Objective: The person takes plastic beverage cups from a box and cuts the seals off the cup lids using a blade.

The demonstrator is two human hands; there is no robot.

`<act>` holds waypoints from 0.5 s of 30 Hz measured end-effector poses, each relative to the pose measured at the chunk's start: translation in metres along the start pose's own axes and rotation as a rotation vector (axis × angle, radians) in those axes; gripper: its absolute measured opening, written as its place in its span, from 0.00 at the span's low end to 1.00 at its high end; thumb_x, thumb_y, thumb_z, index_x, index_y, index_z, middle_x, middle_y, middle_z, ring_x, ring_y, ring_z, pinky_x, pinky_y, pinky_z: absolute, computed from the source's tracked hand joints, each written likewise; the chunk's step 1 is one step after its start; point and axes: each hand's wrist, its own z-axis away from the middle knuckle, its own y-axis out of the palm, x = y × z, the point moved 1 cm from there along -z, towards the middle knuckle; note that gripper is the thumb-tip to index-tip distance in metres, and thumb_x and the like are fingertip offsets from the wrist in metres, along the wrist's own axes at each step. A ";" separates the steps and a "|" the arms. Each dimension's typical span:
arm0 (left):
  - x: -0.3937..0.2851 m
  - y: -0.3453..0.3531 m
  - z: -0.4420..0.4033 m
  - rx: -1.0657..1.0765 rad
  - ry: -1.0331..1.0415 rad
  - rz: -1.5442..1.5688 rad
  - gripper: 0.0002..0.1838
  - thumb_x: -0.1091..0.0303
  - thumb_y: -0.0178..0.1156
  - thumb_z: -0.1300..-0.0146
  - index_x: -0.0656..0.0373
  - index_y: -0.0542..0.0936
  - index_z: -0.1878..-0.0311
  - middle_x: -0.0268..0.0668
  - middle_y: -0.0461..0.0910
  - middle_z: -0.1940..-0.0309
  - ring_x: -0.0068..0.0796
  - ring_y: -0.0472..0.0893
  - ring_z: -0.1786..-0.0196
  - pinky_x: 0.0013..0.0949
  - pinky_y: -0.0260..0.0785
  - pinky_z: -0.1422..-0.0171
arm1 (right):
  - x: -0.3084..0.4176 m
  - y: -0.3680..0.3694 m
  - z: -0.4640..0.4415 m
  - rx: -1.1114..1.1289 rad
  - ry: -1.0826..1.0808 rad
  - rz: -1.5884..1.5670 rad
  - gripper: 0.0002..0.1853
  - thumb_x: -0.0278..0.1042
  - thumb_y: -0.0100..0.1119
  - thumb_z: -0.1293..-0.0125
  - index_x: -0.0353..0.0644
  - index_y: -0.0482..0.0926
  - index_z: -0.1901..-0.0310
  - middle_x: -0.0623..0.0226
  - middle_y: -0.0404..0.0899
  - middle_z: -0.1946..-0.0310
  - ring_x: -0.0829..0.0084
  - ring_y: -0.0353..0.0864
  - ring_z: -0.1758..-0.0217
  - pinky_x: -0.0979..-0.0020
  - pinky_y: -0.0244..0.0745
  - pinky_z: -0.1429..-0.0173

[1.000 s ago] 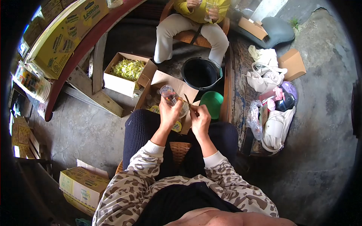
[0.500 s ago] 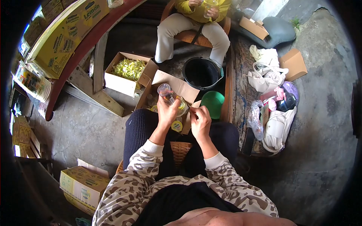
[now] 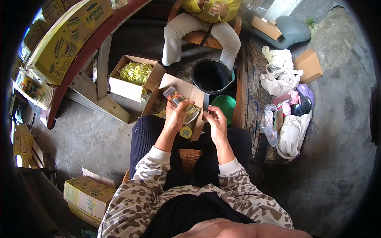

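My left hand [image 3: 176, 116] is wrapped round a clear plastic cup [image 3: 173, 95] with a colourful print, tilted on its side with its base to the upper left. Its wide rim [image 3: 193, 115] faces my right hand. My right hand [image 3: 216, 122] is closed in a pinch just right of that rim; a small dark thing seems to show at the fingertips, too small to name. Below both hands an open cardboard box [image 3: 189, 88] stands in front of my knees, with more clear cups and a round yellow lid [image 3: 185, 132] in it.
Beyond the box stand a black bucket [image 3: 211, 75], a green basin [image 3: 224, 106] and a carton of yellow-green strips [image 3: 135, 73]. A person in yellow [image 3: 214, 12] sits opposite, holding a cup. Bags [image 3: 291, 135] lie on the right; lemon cartons [image 3: 89, 196] stand left.
My left hand has tipped the cup from nearly upright onto its side, its rim now toward my right hand. My right hand has shifted slightly right, with the fingers still pinched.
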 end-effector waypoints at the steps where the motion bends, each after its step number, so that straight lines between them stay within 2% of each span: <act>1: 0.001 0.000 0.000 0.001 0.000 -0.001 0.14 0.74 0.62 0.36 0.60 0.70 0.50 0.38 0.79 0.58 0.35 0.85 0.57 0.34 0.76 0.53 | 0.001 0.001 0.000 -0.001 -0.001 0.000 0.09 0.24 0.65 0.35 0.36 0.80 0.54 0.76 0.77 0.66 0.88 0.69 0.65 0.81 0.68 0.58; 4: 0.006 -0.005 -0.003 -0.019 -0.085 0.038 0.16 0.68 0.64 0.34 0.57 0.69 0.49 0.39 0.78 0.57 0.37 0.85 0.57 0.38 0.78 0.52 | 0.001 0.007 0.001 0.049 0.011 0.023 0.10 0.24 0.66 0.35 0.36 0.79 0.54 0.77 0.77 0.64 0.88 0.68 0.65 0.82 0.68 0.58; 6: 0.009 -0.008 -0.005 -0.014 -0.159 0.070 0.17 0.61 0.64 0.32 0.57 0.69 0.50 0.39 0.79 0.58 0.38 0.85 0.57 0.40 0.79 0.52 | 0.002 0.006 0.001 0.049 0.002 0.024 0.10 0.24 0.66 0.35 0.36 0.79 0.54 0.77 0.77 0.64 0.88 0.69 0.65 0.82 0.68 0.58; 7: 0.010 -0.009 -0.005 -0.013 -0.160 0.068 0.17 0.61 0.64 0.32 0.57 0.69 0.50 0.39 0.79 0.58 0.38 0.85 0.57 0.40 0.79 0.52 | 0.002 0.005 0.001 0.050 -0.008 0.028 0.10 0.24 0.67 0.36 0.36 0.79 0.54 0.76 0.77 0.64 0.88 0.69 0.65 0.82 0.68 0.58; 9: 0.010 -0.008 -0.004 0.053 -0.234 0.104 0.20 0.53 0.61 0.30 0.58 0.69 0.49 0.41 0.80 0.59 0.39 0.85 0.56 0.42 0.81 0.51 | 0.000 0.003 0.001 0.041 -0.025 0.047 0.09 0.24 0.67 0.36 0.36 0.79 0.55 0.76 0.77 0.64 0.88 0.69 0.66 0.82 0.68 0.58; 10: 0.010 -0.007 -0.004 0.055 -0.234 0.103 0.20 0.53 0.61 0.30 0.58 0.69 0.49 0.41 0.80 0.59 0.39 0.85 0.56 0.42 0.81 0.51 | -0.001 0.002 0.001 0.033 -0.042 0.067 0.09 0.25 0.67 0.36 0.37 0.78 0.56 0.76 0.77 0.65 0.88 0.69 0.66 0.82 0.69 0.59; 12: 0.009 -0.004 -0.003 -0.002 -0.360 0.106 0.22 0.48 0.57 0.28 0.59 0.70 0.48 0.44 0.81 0.59 0.40 0.85 0.56 0.41 0.82 0.52 | -0.003 0.000 -0.001 0.053 -0.042 0.084 0.09 0.25 0.67 0.36 0.37 0.78 0.56 0.76 0.77 0.66 0.88 0.68 0.67 0.82 0.68 0.60; 15: 0.007 -0.004 -0.001 0.029 -0.436 0.092 0.25 0.43 0.53 0.28 0.58 0.70 0.47 0.46 0.81 0.57 0.40 0.85 0.55 0.42 0.82 0.51 | 0.002 0.004 0.001 0.076 -0.035 0.068 0.09 0.26 0.67 0.35 0.37 0.78 0.57 0.76 0.77 0.67 0.88 0.68 0.69 0.82 0.68 0.61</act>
